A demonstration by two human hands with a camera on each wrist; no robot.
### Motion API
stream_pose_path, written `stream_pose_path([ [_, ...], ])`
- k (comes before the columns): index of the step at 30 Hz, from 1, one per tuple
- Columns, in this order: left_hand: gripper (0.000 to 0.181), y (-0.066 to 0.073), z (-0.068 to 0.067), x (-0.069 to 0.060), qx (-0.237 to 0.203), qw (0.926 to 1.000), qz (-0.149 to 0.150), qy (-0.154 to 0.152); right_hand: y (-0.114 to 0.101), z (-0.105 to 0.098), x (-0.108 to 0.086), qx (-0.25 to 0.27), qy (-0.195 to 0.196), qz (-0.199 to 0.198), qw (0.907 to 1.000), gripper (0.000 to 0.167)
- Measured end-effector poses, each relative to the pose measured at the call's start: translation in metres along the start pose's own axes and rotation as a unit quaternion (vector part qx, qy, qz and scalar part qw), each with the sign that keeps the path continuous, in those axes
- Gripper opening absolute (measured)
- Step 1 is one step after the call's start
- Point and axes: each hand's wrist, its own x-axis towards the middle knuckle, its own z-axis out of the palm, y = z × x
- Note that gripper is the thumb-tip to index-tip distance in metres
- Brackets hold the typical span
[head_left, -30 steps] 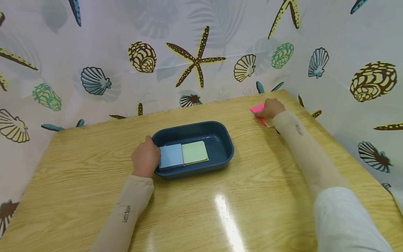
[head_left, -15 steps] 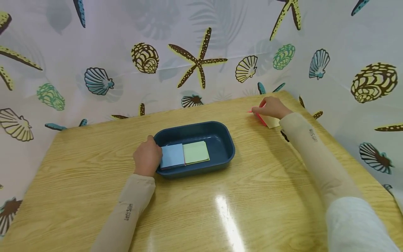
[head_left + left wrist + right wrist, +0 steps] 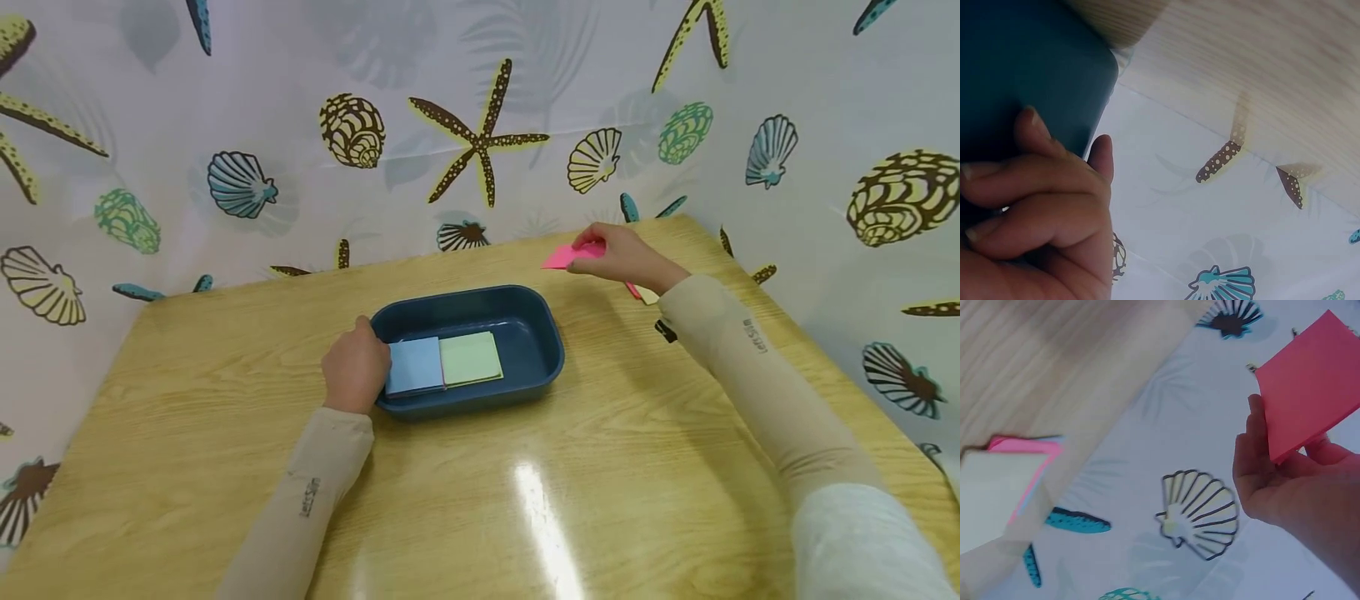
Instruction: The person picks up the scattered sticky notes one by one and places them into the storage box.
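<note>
My right hand [image 3: 624,254] pinches a pink sticky note pad [image 3: 564,256] above the table; its square face shows in the right wrist view [image 3: 1310,384]. The left hand [image 3: 356,367] grips the left end of a dark blue tray [image 3: 551,358], fingers curled at its rim, as the left wrist view also shows [image 3: 1047,206]. Inside the tray lie a blue sticky note pad [image 3: 415,367] and a pale green one [image 3: 471,358], side by side. Under and behind my right hand, a stack with a pale yellow pad [image 3: 647,294] and pink edges rests on the table.
A small black object [image 3: 665,331] lies by the right sleeve, partly covered. The wooden table [image 3: 465,500] reaches to a cloth [image 3: 300,83] printed with shells and starfish, which hangs behind it and along the right side.
My right hand has lifted a pink pad off the stack at the right and carried it left, toward the tray. The left hand keeps its grip on the tray.
</note>
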Motion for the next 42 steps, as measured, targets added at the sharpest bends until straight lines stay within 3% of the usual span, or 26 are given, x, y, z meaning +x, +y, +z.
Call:
stream_pose_path([
  [8, 0.026, 0.0, -0.003, 0.001, -0.001, 1.0, 0.003, 0.009, -0.065, 0.023, -0.005, -0.037, -0.054, -0.106, 0.9922, 0.049],
  [15, 0.029, 0.002, -0.002, 0.004, 0.005, 1.0, -0.003, -0.006, -0.092, 0.047, -0.004, -0.069, -0.13, -0.176, 0.9733, 0.05],
  [20, 0.03, 0.004, -0.001, 0.005, 0.008, 1.0, -0.002, -0.005, -0.107, 0.062, -0.002, -0.137, -0.173, -0.189, 0.9566, 0.049],
  [26, 0.028, 0.003, -0.001, 0.004, 0.005, 1.0, -0.006, -0.002, -0.124, 0.083, 0.003, -0.236, -0.204, -0.205, 0.9278, 0.045],
  [32, 0.028, 0.001, -0.002, 0.002, 0.005, 0.9999, -0.008, -0.004, -0.133, 0.101, 0.009, -0.277, -0.242, -0.213, 0.9052, 0.042],
  [42, 0.031, 0.001, -0.001, 0.002, 0.012, 0.9999, -0.011, -0.003, -0.136, 0.118, 0.014, -0.304, -0.28, -0.188, 0.891, 0.036],
])
